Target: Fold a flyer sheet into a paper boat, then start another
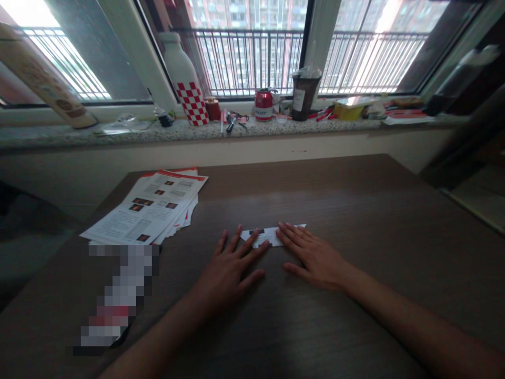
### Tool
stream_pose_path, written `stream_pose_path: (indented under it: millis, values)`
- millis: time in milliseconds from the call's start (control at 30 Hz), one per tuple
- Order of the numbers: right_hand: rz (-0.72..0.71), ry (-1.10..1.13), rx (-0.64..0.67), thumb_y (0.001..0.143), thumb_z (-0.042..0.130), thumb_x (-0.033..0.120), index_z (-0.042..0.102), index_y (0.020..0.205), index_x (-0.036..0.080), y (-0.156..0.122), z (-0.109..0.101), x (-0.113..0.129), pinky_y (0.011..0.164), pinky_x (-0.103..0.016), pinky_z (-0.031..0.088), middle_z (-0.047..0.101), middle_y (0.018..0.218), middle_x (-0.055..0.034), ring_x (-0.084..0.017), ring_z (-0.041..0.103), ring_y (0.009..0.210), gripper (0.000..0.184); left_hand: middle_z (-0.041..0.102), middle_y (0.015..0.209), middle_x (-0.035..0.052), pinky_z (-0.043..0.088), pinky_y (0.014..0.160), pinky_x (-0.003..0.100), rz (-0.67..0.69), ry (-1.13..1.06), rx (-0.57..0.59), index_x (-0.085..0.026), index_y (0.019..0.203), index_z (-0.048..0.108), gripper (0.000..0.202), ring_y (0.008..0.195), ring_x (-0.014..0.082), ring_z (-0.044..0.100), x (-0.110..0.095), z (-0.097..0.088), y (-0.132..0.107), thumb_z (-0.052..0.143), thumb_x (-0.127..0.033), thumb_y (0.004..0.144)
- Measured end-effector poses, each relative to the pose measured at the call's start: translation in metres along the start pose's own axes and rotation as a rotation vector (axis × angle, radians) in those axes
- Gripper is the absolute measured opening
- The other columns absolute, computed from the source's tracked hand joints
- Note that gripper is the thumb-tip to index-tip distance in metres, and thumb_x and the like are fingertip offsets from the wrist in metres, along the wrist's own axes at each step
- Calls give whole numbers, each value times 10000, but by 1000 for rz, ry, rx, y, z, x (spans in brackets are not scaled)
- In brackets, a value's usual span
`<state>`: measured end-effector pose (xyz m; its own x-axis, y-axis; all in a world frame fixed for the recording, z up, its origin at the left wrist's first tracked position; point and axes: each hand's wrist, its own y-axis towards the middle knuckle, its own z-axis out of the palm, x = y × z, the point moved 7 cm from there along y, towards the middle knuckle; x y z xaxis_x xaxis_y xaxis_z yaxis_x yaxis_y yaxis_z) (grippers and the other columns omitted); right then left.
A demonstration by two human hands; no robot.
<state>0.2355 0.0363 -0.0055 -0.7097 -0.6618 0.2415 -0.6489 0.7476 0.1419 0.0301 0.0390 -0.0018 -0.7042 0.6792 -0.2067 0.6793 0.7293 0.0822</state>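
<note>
A small strip of folded white paper (269, 238) with dark print lies on the brown table in front of me. My left hand (233, 264) rests at its left end, fingers spread, with fingertips touching the paper. Across from it, my right hand (315, 256) lies flat over the paper's right part, fingers stretched out and the thumb apart. The fingers cover parts of the strip, so its full outline is hidden.
Printed sheets (148, 208) are piled at the table's left. A blurred-out object (122, 295) lies below them. Along the windowsill (138, 136) stand a checkered bottle (191, 100), a red can (263, 105), a dark cup (304, 95) and a yellow container (349, 109).
</note>
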Motion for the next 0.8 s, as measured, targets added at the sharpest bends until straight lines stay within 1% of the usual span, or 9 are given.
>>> stream_pose_path:
  millis: [100,167,300,400,500,600,700,800]
  values:
    - [57,-33,2,1072,436,603,146,1700,232,-4,-2,-9,1295,-512,288,209,1734,-110,-292,255,1593,785,250,1739,-24,213,1210,761,-6,-2,17,-476,1663,237,678,1582,460,199,1,1,0,521,-587,1058]
    - [102,-61,-13,1083,414,585,120,1701,233,-7,-3,-17,1296,-497,288,208,1734,-98,-282,255,1593,770,235,1743,-30,194,1223,746,-7,2,23,-465,1669,222,685,1583,453,199,2,3,0,510,-591,1061]
    - [133,-98,-34,1093,394,560,67,1700,264,-11,-2,-25,1305,-481,271,206,1735,-61,-271,246,1595,750,171,1755,-39,123,1245,727,-13,27,47,-448,1681,171,696,1599,440,139,5,8,0,483,-585,1074]
    - [133,-101,-43,1092,397,557,74,1700,267,-11,-1,-25,1303,-489,277,215,1732,-58,-270,255,1592,747,145,1757,-36,90,1245,729,-8,38,56,-443,1685,148,700,1604,436,116,5,8,-1,461,-600,1079]
    - [144,-96,-51,1101,387,534,154,1698,250,-10,-2,-24,1301,-493,281,230,1730,-62,-261,261,1592,701,157,1755,-12,96,1254,708,4,34,64,-402,1695,128,733,1606,420,129,5,6,-2,461,-609,1076]
    - [181,-88,-59,1118,355,482,318,1660,220,-7,-4,-24,1291,-495,304,313,1709,-60,-246,316,1576,603,182,1750,11,97,1255,702,16,33,65,-375,1698,132,740,1603,407,162,6,4,-2,469,-599,1078]
    - [232,-84,-84,1122,363,435,470,1581,208,-2,-7,-25,1258,-510,362,409,1672,-65,-252,408,1533,524,177,1751,18,101,1240,726,20,42,66,-394,1692,158,704,1598,408,185,8,2,-3,466,-578,1086]
    - [268,-89,-122,1109,419,384,551,1513,218,2,-9,-25,1199,-534,435,478,1634,-76,-277,491,1475,457,197,1746,26,130,1237,725,34,36,60,-400,1687,187,694,1594,405,208,7,0,-3,489,-555,1082]
